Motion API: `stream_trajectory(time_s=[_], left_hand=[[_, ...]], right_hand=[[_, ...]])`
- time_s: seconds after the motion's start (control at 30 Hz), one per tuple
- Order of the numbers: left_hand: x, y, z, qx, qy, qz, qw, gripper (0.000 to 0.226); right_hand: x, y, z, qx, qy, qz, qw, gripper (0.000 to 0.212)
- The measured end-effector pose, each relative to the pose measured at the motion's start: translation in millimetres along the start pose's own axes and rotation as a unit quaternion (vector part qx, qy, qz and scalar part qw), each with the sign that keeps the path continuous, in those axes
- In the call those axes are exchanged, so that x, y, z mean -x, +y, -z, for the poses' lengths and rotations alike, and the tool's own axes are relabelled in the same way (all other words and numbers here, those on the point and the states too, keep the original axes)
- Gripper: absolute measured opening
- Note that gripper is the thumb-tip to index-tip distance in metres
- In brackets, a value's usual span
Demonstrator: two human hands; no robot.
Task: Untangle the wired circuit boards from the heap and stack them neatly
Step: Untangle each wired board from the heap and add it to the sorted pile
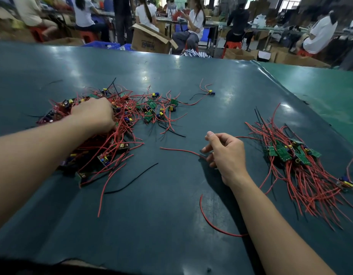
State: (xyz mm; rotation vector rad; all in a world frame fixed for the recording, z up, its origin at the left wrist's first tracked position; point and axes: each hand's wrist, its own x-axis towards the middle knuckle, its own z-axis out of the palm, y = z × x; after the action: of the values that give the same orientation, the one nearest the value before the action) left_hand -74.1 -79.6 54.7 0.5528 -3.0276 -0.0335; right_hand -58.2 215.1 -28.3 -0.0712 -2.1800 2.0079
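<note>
Reaching: both bare arms stretch out over the dark green tabletop (171, 225)
Left grip: the left hand (92, 114) lies palm down on top of the heap (104, 132), with its fingers dug down into the red wires; the fingertips are hidden, so I cannot tell if it holds a board or wire
Right grip: the right hand (224, 153) is just above the tabletop, between the two piles; its fingers are curled, the thumb sticks up, and the fingers pinch a loose red wire (179, 150) that runs out to the left along the tabletop
Heap: a big messy tangle of little circuit boards with red and black wires, on the left side of the tabletop, spreading out to the right of the left hand
Stack: a tidier pile of green boards (290, 153) sits on the right side, well apart from the heap, its wires fanning out toward the near edge
Stray bits: one small board (210, 92) lies alone far back; a curved red wire (213, 223) lies near the right arm; a black wire (132, 178) lies near the heap
Far off: people sit on red stools at other tables, with a cardboard box (150, 39) behind the tabletop
</note>
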Motion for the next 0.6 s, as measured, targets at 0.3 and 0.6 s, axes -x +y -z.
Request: stream_trajectory(time_s=[0.3, 0.6], left_hand=[[1.2, 14.3, -28.9, -0.112, 0.014, -0.043, 0.993, 0.013], [-2.6, 14.3, -20.5, -0.161, 0.031, -0.034, 0.986, 0.011]], right_hand=[[1.8, -0.1, 1.2, -0.001, -0.017, 0.004, 1.000, 0.021], [0.6, -1.1, 1.2, -0.004, -0.023, -0.009, 1.000, 0.020]])
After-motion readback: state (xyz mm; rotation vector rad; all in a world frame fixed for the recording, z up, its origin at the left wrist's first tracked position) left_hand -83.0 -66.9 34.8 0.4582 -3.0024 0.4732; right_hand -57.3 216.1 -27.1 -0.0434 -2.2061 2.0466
